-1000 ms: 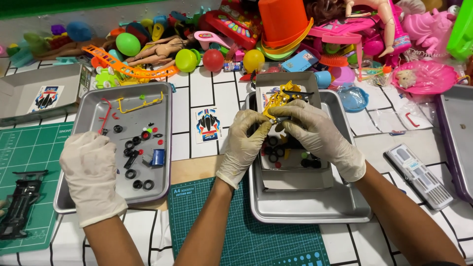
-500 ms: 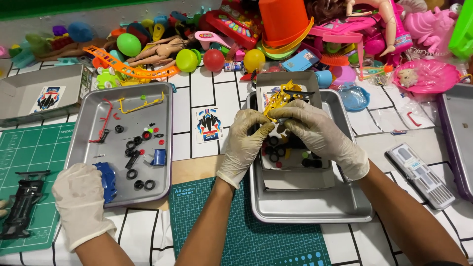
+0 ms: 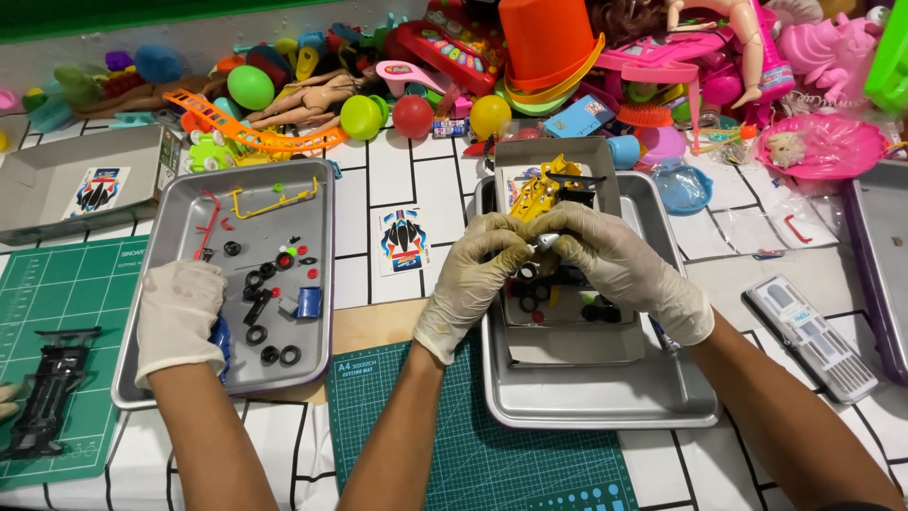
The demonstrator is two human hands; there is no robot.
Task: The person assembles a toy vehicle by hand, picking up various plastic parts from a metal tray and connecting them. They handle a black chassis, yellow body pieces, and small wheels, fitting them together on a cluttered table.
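My left hand [image 3: 473, 274] and my right hand [image 3: 619, 265], both in pale gloves, meet over a grey box lid [image 3: 577, 345] that lies in a metal tray [image 3: 605, 402]. Together they pinch the near end of a yellow toy car frame [image 3: 541, 189], and a small silvery part shows between my fingertips. Black wheels and small parts lie in the lid under my hands, partly hidden.
A co-worker's gloved hand [image 3: 180, 312] rests on the left metal tray [image 3: 180, 203] of wheels and small parts, over a blue piece [image 3: 220, 343]. Nearby lie green cutting mats [image 3: 473, 454], a black chassis [image 3: 52, 402], a grey case [image 3: 813, 336] and piled toys [image 3: 549, 47].
The co-worker's hand dipped toward the tray's near corner, then came back up with a blue piece under it. My hands stayed on the yellow frame, shifting only slightly.
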